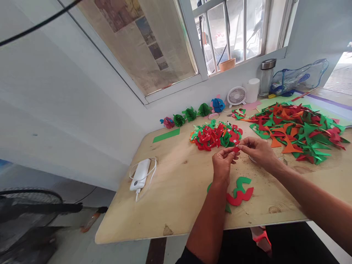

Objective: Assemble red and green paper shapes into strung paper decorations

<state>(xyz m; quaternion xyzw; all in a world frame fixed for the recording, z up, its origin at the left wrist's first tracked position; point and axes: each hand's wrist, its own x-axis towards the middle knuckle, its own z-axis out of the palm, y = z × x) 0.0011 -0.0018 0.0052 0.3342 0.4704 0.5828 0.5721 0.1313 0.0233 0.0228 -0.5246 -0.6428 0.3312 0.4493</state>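
Observation:
My left hand [223, 163] is closed on a small red paper piece [235, 149], held just above the wooden table. My right hand [260, 151] pinches at the piece's upper right edge, where a bit of white shows at the fingertips. Right behind my hands lies a heap of red and green paper shapes [210, 137], many with small white squares on them. Nearer me, beside my left forearm, lie a curvy red paper cut-out [238, 198] and a curvy green paper cut-out [242, 184]. More green paper is partly hidden under that forearm.
A large pile of red, green and orange paper scraps [297, 132] covers the right side. Along the wall stand folded paper balls [190, 114], a small white fan [237, 96] and a glass bottle [266, 77]. A white power bank [140, 174] with its cable lies left.

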